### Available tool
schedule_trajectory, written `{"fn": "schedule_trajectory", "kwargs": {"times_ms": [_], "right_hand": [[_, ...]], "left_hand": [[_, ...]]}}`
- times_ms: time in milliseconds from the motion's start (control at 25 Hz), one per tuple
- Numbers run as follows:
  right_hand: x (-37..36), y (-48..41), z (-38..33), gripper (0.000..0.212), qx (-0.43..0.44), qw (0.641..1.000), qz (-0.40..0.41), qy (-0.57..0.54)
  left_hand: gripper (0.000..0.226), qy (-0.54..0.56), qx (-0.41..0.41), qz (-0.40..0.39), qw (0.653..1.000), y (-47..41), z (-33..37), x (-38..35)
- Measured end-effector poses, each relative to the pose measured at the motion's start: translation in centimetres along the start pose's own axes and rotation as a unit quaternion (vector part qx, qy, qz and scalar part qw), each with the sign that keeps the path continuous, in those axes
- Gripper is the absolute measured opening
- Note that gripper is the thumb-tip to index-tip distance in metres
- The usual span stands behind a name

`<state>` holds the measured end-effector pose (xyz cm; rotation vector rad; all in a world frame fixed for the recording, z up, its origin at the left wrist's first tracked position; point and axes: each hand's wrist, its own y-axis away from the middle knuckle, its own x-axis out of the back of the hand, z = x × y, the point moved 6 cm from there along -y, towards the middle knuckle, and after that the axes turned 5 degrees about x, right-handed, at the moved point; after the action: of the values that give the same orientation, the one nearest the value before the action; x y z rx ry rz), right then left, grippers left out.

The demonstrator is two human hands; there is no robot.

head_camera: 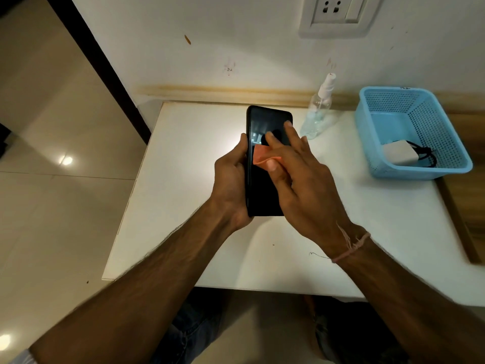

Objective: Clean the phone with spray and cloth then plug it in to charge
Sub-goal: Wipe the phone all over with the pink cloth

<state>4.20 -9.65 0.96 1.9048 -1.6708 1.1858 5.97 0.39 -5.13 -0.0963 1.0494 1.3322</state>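
Note:
A black phone (263, 190) is held upright above the white table, screen facing me. My left hand (231, 185) grips its left edge and lower back. My right hand (301, 179) presses a small orange cloth (262, 155) flat against the screen's middle, fingers spread over the glass. A clear spray bottle (319, 109) with a white nozzle stands at the back of the table, just right of the phone. A white charger block (400, 152) with a black cable (426, 153) lies inside the blue basket.
The blue perforated basket (420, 174) sits at the table's right back corner. A wall socket (337, 14) is mounted on the white wall above the bottle. The white table (183, 206) ends at the left over tiled floor; a wooden surface adjoins on the right.

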Motion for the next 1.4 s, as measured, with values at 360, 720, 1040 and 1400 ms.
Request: {"fn": "schedule_trajectory", "kwargs": {"times_ms": [360, 720, 1040, 1400], "right_hand": [[0.4, 0.9, 0.6, 0.047, 0.043, 0.995, 0.069, 0.056], [1.1, 0.4, -0.9, 0.036, 0.148, 0.97, 0.179, 0.073], [-0.6, 2.3, -0.9, 0.041, 0.154, 0.982, 0.068, 0.081], [-2.5, 3.4, -2.6, 0.046, 0.18, 0.983, -0.023, 0.038]], "left_hand": [[0.063, 0.006, -0.01, 0.008, 1.0, -0.3, 0.5, 0.3], [0.057, 0.004, -0.005, 0.003, 1.0, -0.2, 0.0, -0.3], [0.072, 0.053, 0.001, -0.032, 0.998, -0.2, 1.5, 0.2], [0.077, 0.053, 0.014, -0.053, 0.997, -0.2, 0.9, -0.5]]}}
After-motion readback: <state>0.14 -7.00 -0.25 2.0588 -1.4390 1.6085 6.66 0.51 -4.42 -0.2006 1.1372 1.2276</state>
